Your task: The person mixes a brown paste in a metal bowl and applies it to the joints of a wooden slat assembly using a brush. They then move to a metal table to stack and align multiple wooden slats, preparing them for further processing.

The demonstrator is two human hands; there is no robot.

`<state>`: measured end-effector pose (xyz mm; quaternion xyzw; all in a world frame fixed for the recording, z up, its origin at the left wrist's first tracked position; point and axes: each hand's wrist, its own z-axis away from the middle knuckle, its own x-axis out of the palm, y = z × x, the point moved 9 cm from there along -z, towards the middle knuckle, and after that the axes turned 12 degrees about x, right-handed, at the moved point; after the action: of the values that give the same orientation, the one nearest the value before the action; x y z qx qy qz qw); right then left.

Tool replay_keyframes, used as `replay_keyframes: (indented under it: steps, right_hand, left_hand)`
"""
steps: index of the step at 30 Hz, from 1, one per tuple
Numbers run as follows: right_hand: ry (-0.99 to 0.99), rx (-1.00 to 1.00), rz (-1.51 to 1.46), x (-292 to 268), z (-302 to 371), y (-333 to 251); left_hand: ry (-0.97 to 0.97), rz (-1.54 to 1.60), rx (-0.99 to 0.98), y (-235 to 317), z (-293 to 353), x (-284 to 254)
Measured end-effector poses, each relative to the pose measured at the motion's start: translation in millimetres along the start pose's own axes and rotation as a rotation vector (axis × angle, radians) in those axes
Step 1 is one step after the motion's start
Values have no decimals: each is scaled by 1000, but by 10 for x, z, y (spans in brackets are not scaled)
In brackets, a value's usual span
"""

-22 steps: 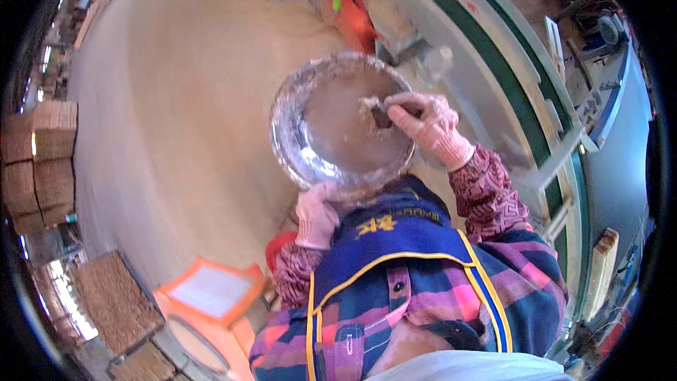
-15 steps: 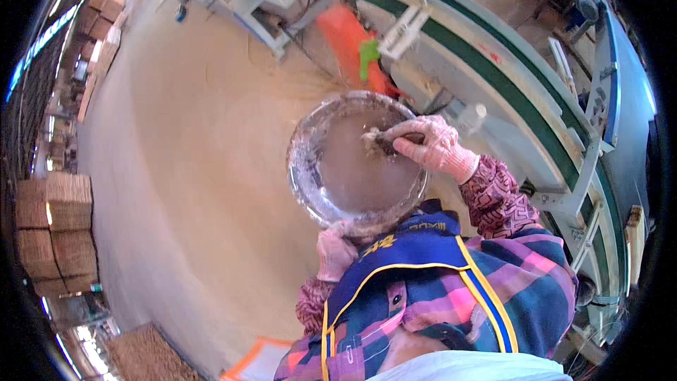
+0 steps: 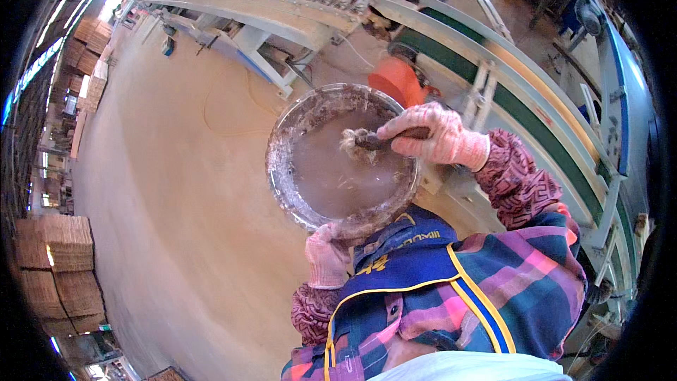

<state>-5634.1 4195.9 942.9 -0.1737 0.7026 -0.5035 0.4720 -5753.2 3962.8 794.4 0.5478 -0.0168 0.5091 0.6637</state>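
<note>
Clearly, a round metal basin (image 3: 296,127) is held up close to the body, just above the blue apron (image 3: 416,282) that is worn over a plaid shirt (image 3: 522,268). The basin is filled with a grey-brown thick liquid (image 3: 338,176), and its inner wall is smeared with the same material. The left hand (image 3: 326,257), covered by a pink knitted glove, is placed at the near rim of the basin, at the lower edge; the fingers are curled against the rim, so the basin is gripped from this side, although the fingertips themselves are hidden under the rim. The right hand (image 3: 434,137), also in a pink glove, is closed tightly around the dark handle of a brush (image 3: 363,142), and the handle is seen between the folded fingers. The pale, worn bristles of the brush are dipped at the surface of the liquid, near the upper middle of the basin. Behind the basin, an orange bucket (image 3: 398,79) is seen on the floor, partly covered by the basin rim. A long machine with a green and cream frame (image 3: 522,99) is stretched across the upper and right part of the view. Stacks of thin wooden sheets (image 3: 60,268) are placed at the far left, well apart from the person, on the dusty brown floor (image 3: 169,190).
</note>
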Motion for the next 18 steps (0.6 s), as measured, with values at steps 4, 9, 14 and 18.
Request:
replay_keyframes:
  steps: [4,9,14,18]
  right_hand:
    - [-51,149,100,-86,-1989,400]
    - [29,494,-221,-806,-4414,937]
    - [80,515,-181,-1172,-6548,1612]
    - [302,413,-501,-1526,-7958,2015]
  left_hand:
    - [-5,-42,-33,763,-1877,-111]
    - [-93,-207,-12,2002,-4282,357]
    - [-100,-61,-191,2765,-6602,602]
    - [-155,-103,-187,3390,-8371,616]
